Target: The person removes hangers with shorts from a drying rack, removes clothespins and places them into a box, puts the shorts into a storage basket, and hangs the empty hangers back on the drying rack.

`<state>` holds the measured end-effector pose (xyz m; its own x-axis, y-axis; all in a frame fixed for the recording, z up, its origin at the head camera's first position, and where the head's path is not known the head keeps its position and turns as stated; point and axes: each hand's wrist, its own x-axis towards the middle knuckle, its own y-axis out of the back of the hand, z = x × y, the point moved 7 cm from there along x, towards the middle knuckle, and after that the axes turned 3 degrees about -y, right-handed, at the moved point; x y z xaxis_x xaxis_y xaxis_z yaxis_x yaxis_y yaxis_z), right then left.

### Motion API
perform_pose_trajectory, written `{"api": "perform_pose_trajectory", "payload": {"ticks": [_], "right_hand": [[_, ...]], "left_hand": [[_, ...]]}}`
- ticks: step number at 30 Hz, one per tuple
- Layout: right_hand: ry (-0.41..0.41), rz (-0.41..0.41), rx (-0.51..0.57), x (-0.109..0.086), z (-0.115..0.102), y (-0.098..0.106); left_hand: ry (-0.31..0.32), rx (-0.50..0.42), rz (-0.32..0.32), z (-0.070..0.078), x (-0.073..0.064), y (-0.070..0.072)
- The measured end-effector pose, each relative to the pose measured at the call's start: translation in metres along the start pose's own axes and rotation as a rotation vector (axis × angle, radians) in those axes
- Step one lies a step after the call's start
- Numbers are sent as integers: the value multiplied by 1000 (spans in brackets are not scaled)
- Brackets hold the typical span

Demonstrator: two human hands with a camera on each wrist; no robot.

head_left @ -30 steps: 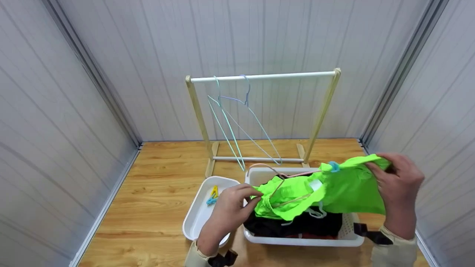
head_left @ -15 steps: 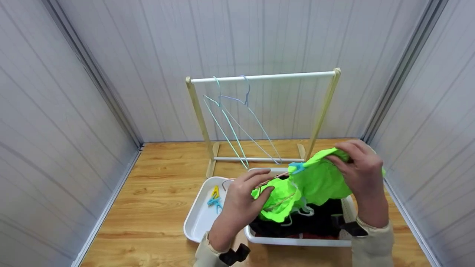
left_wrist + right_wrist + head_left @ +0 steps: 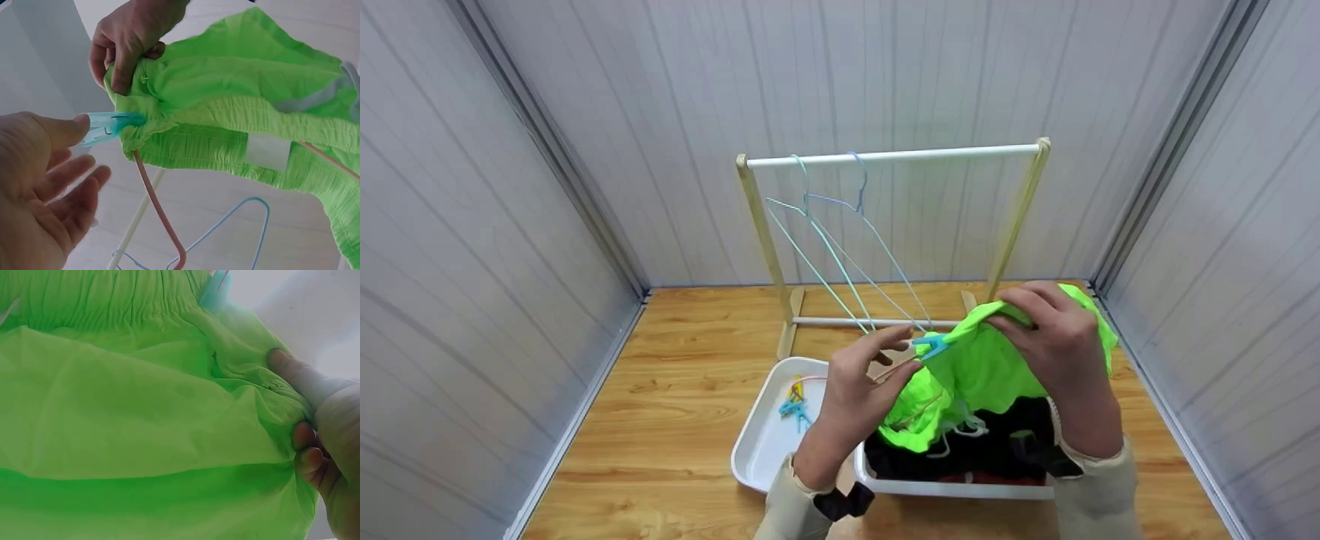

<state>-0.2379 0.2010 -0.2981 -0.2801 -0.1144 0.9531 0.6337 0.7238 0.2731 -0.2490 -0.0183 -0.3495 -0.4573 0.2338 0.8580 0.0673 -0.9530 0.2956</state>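
Bright green shorts [image 3: 986, 360] with an elastic waistband and pale drawstring hang over the laundry basket, on a pink hanger [image 3: 160, 216]. A blue clothespin [image 3: 115, 125] bites the waistband at one corner, its handles pointing toward my left hand. My left hand [image 3: 866, 379] has thumb and forefinger at the clothespin's two handles; the remaining fingers curl loosely below in the left wrist view. My right hand [image 3: 1054, 330] pinches the shorts' fabric just beside the clothespin, thumb on one side and fingers on the other. A white label [image 3: 268, 152] shows inside the waistband.
The white basket [image 3: 952, 490] holds dark clothes [image 3: 1001, 457]. Left of it, a white tray [image 3: 750, 450] holds blue clothespins [image 3: 795, 409] and a yellow one. Behind stands a drying rack [image 3: 960, 153] with a green hanger [image 3: 829, 251] and a lilac hanger [image 3: 885, 244].
My right hand has come leftward with the shorts and clothespin. My left hand has let go of the waistband's left part and moved up and right to the clothespin.
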Motion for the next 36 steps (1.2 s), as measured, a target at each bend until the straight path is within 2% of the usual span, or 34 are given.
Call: {"api": "perform_pose_trajectory", "payload": {"ticks": [4,10,18,26,31,36], "right_hand": [[2,-4,2,0,-1,-1],[7,-21,-2,1,-4,-2],[15,-41,-11,1,-8,-4],[25,-80,-9,1,-11,-7],[0,-110,-15,-1,-2,-5],[-57,-99,-24,-3,11,2]], "left_hand": [[-33,-25,27,3,1,3],[-24,-30,13,3,2,1],[-130,61,82,8,3,3],[-197,32,116,13,5,7],[-203,-19,149,17,5,17],[-202,8,186,13,1,42]]}}
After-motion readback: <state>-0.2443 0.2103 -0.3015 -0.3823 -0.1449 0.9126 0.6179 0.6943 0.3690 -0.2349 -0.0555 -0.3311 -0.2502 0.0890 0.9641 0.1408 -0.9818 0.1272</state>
